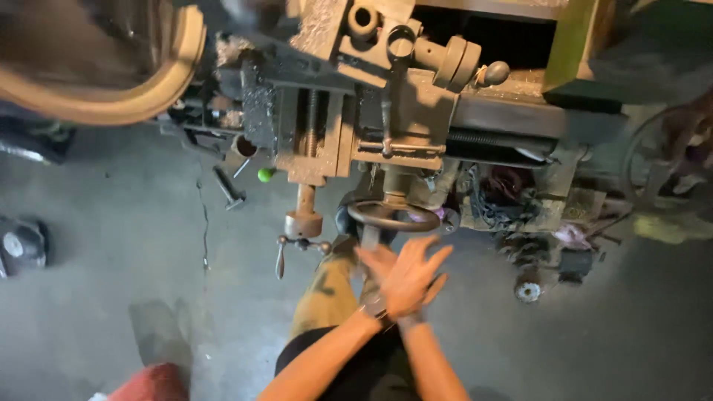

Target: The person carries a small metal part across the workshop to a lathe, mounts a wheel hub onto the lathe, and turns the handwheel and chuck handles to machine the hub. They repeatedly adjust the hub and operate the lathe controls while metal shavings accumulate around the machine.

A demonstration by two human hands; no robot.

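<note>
My two hands meet just below the carriage handwheel of an old, grimy lathe. My left hand, with a dark watch on its wrist, lies across my right hand, palms together and fingers spread. Neither hand holds anything or touches the machine. Left of the handwheel hangs the cross-slide crank with its small handles. The blurred chuck fills the upper left. My knee in patterned trousers shows under my arms.
A green ball knob and a dark T-shaped tool sit by the lathe's left side over the grey concrete floor. Rags and scrap parts pile under the bed at right. A dark object lies at far left.
</note>
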